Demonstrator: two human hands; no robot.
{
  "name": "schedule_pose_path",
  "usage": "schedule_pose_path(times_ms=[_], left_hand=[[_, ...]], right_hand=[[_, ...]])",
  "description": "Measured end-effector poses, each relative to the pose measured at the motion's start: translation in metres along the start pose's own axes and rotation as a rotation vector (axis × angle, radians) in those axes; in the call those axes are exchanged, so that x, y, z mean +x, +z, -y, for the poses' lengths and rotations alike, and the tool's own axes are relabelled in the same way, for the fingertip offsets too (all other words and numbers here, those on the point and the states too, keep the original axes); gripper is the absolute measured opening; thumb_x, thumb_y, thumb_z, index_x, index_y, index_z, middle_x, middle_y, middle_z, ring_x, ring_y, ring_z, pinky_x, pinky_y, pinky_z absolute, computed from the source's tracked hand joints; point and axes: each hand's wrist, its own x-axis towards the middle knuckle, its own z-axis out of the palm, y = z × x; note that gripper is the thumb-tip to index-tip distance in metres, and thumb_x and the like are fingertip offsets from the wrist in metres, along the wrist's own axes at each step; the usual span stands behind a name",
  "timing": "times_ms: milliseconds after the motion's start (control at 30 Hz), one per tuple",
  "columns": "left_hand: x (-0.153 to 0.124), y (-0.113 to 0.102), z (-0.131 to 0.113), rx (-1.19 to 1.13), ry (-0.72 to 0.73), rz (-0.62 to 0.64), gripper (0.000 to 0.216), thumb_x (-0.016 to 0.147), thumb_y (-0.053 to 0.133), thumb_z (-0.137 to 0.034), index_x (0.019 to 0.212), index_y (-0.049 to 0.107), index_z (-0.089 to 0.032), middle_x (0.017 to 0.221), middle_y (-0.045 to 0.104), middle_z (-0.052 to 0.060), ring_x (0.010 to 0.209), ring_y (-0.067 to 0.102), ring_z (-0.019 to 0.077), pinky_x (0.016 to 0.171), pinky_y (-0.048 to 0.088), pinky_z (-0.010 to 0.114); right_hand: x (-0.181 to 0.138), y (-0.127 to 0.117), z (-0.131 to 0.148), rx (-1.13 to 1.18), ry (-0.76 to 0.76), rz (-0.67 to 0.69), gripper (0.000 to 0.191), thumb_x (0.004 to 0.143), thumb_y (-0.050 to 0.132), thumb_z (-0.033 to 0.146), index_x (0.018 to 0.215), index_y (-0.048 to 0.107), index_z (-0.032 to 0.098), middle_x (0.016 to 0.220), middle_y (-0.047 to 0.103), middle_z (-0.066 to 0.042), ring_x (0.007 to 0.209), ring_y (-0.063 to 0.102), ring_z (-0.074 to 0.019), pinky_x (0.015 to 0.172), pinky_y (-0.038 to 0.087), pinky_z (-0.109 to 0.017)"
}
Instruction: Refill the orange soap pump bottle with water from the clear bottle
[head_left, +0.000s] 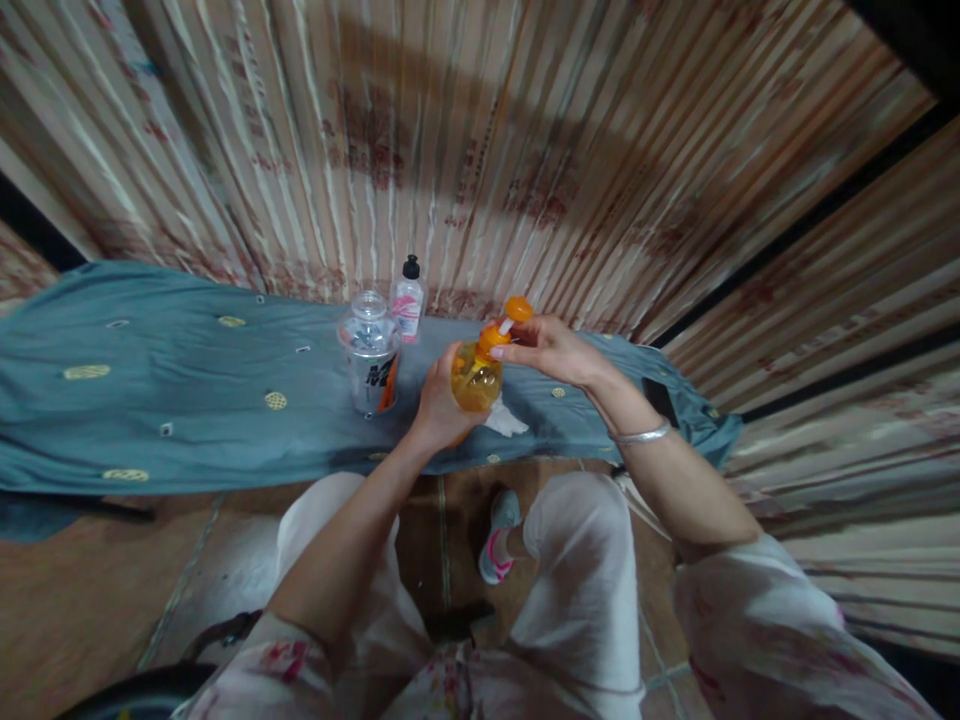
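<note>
My left hand (436, 400) is wrapped round the body of an orange pump bottle (474, 378) held over a cloth-covered surface. My right hand (551, 350) pinches the bottle's orange pump head (510, 318), which looks lifted off the neck with its white stem showing. A white crumpled tissue (506, 420) lies just under the bottle. To the left stands a clear plastic bottle (369, 362) with a dark label, and behind it a small white bottle with a black cap (409, 298).
A grey-blue cloth (187, 390) with yellow embroidered spots covers the low surface. Striped patterned curtains (525, 150) hang behind and to the right. My knees in white trousers and a foot in a grey and pink shoe (499, 540) are below, on a brown floor.
</note>
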Motion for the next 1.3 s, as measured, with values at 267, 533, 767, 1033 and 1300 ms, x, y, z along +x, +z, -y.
schedule_pose_path(times_ms=[267, 533, 767, 1033, 1300], left_hand=[[0.0, 0.002, 0.008, 0.015, 0.002, -0.02, 0.093, 0.051, 0.087, -0.017, 0.134, 0.046, -0.023, 0.127, 0.067, 0.009, 0.121, 0.065, 0.0335, 0.107, 0.051, 0.049], [0.001, -0.003, 0.002, 0.063, -0.007, -0.01, 0.084, 0.052, 0.085, -0.016, 0.127, 0.048, -0.024, 0.119, 0.069, 0.006, 0.114, 0.068, 0.0324, 0.099, 0.055, 0.045], [0.001, -0.003, 0.006, 0.035, 0.009, -0.007, 0.088, 0.051, 0.087, -0.018, 0.129, 0.048, -0.026, 0.122, 0.068, 0.005, 0.112, 0.067, 0.0312, 0.098, 0.055, 0.044], [0.001, -0.004, 0.001, 0.041, -0.013, -0.008, 0.084, 0.052, 0.086, -0.016, 0.127, 0.049, -0.024, 0.119, 0.068, 0.006, 0.11, 0.068, 0.0318, 0.096, 0.056, 0.044], [0.002, -0.004, 0.008, 0.071, -0.01, -0.026, 0.086, 0.052, 0.087, -0.018, 0.129, 0.048, -0.024, 0.117, 0.068, 0.006, 0.11, 0.068, 0.0323, 0.096, 0.056, 0.045]], right_hand=[[0.0, 0.012, -0.007, -0.191, -0.031, -0.121, 0.053, 0.076, 0.076, 0.067, 0.089, 0.075, 0.016, 0.088, 0.074, -0.006, 0.083, 0.066, -0.0215, 0.082, 0.052, -0.035], [-0.002, 0.028, -0.011, -0.373, -0.03, -0.364, 0.052, 0.073, 0.077, 0.07, 0.085, 0.071, 0.02, 0.084, 0.071, -0.005, 0.073, 0.061, -0.0195, 0.076, 0.05, -0.035], [-0.002, 0.023, -0.017, 0.083, 0.002, -0.131, 0.063, 0.063, 0.085, 0.068, 0.103, 0.071, 0.023, 0.109, 0.072, -0.004, 0.108, 0.066, -0.0246, 0.099, 0.053, -0.039], [0.004, 0.029, -0.025, 0.064, -0.002, -0.196, 0.056, 0.063, 0.085, 0.066, 0.09, 0.068, 0.021, 0.093, 0.07, -0.003, 0.093, 0.065, -0.0214, 0.093, 0.052, -0.037], [0.006, 0.042, -0.027, 0.009, 0.0, -0.346, 0.058, 0.063, 0.084, 0.068, 0.09, 0.067, 0.019, 0.095, 0.072, -0.005, 0.093, 0.065, -0.0218, 0.094, 0.053, -0.038]])
